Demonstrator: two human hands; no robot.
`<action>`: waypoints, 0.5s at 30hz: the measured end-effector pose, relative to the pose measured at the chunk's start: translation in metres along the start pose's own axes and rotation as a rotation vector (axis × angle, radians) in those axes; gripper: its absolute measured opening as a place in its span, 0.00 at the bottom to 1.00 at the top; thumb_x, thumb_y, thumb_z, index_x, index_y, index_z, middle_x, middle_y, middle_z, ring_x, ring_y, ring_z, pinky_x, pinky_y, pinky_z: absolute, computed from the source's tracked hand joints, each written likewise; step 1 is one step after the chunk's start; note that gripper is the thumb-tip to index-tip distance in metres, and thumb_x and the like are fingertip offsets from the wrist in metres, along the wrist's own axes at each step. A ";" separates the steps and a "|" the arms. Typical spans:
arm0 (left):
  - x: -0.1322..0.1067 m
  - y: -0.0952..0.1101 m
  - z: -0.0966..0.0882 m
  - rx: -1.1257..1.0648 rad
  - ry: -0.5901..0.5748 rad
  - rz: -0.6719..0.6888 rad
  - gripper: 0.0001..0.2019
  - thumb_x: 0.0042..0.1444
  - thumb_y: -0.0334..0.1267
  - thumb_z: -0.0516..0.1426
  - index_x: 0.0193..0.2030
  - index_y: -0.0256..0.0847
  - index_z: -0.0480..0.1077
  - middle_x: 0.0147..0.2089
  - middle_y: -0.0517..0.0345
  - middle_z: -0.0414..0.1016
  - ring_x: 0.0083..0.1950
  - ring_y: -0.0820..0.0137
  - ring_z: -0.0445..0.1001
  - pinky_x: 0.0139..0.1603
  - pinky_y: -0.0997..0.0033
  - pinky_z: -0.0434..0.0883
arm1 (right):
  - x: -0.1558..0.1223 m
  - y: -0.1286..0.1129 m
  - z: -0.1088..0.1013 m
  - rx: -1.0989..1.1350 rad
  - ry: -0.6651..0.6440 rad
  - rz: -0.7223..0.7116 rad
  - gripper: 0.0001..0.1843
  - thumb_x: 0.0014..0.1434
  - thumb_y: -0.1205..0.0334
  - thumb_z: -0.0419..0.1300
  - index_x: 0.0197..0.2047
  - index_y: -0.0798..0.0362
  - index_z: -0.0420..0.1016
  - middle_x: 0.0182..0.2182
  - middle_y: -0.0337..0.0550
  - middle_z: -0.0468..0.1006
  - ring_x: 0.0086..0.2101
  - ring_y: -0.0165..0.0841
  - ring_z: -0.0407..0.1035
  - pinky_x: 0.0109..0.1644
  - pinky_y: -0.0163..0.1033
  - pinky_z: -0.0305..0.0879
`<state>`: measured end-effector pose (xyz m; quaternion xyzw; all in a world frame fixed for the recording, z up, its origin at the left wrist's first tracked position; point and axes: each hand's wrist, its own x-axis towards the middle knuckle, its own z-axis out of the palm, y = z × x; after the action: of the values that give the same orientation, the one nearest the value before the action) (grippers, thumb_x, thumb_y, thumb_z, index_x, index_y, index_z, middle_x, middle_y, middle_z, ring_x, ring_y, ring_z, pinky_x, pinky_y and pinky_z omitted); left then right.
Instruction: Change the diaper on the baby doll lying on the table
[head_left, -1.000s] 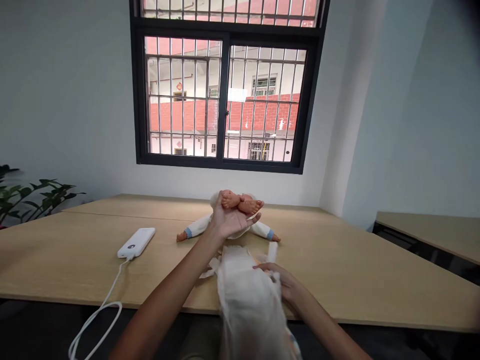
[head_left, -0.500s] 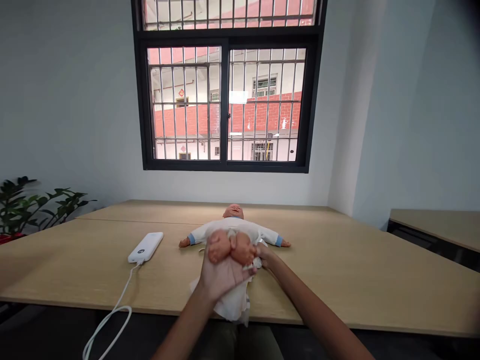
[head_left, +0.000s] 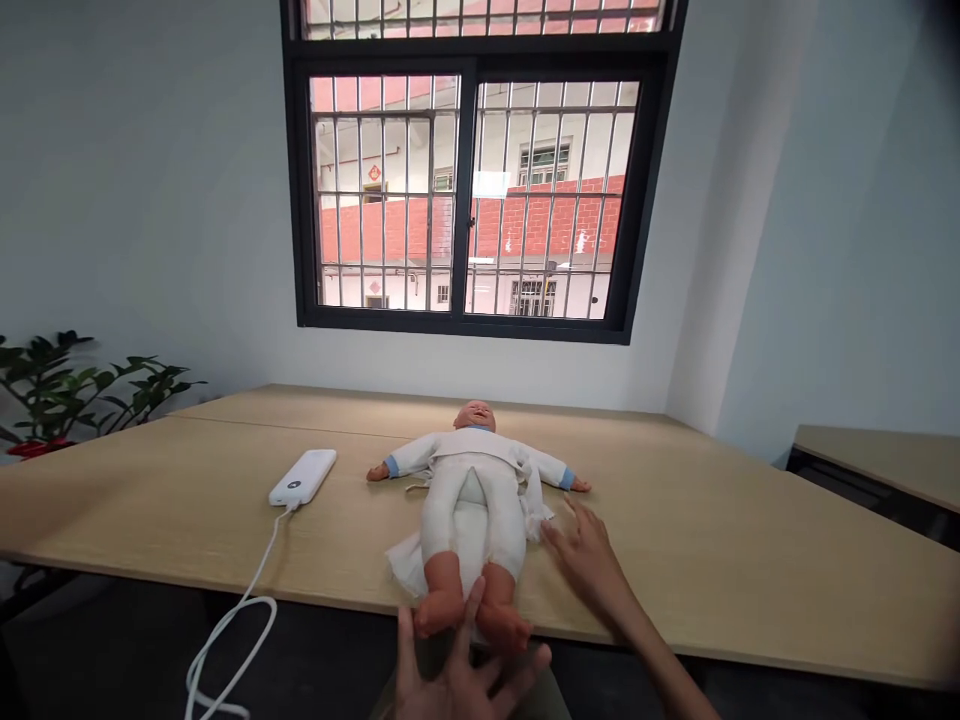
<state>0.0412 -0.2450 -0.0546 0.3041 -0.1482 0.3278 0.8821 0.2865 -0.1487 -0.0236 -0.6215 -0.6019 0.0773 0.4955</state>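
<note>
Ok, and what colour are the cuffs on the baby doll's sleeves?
The cuffs are light blue, on white sleeves, clearest in the head view.

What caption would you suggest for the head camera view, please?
Left hand by the feet and right hand beside the hip of a baby doll lying on a wooden table.

doll's white garment (head_left: 472,470) with blue cuffs (head_left: 391,466), white power bank (head_left: 302,476), pale wood table (head_left: 675,530), red brick wall (head_left: 540,225)

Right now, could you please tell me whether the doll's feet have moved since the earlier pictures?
Yes: the doll's feet have dropped toward the table's front edge, away from the window.
</note>
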 end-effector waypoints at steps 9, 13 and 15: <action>-0.023 -0.001 -0.017 0.139 0.050 -0.011 0.38 0.48 0.76 0.44 0.64 0.65 0.60 0.66 0.49 0.63 0.66 0.47 0.62 0.69 0.38 0.37 | -0.041 0.000 -0.012 -0.031 -0.190 -0.233 0.20 0.64 0.48 0.51 0.48 0.51 0.75 0.50 0.48 0.74 0.53 0.40 0.67 0.60 0.49 0.65; -0.019 0.002 -0.007 0.197 0.149 -0.025 0.34 0.56 0.67 0.47 0.64 0.55 0.63 0.62 0.45 0.68 0.67 0.51 0.61 0.71 0.45 0.41 | -0.062 -0.034 -0.002 -0.125 -0.126 -0.660 0.17 0.67 0.57 0.49 0.55 0.45 0.73 0.56 0.42 0.71 0.58 0.37 0.64 0.65 0.49 0.60; -0.012 -0.002 -0.006 0.199 0.209 -0.030 0.34 0.54 0.67 0.51 0.62 0.50 0.67 0.61 0.45 0.69 0.67 0.51 0.62 0.71 0.50 0.46 | -0.074 -0.056 0.000 -0.179 -0.224 -0.795 0.19 0.67 0.60 0.51 0.60 0.41 0.68 0.58 0.39 0.69 0.60 0.36 0.62 0.68 0.50 0.55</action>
<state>0.0338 -0.2487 -0.0654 0.3565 -0.0176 0.3578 0.8629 0.2291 -0.2219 -0.0210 -0.3693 -0.8492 -0.1053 0.3624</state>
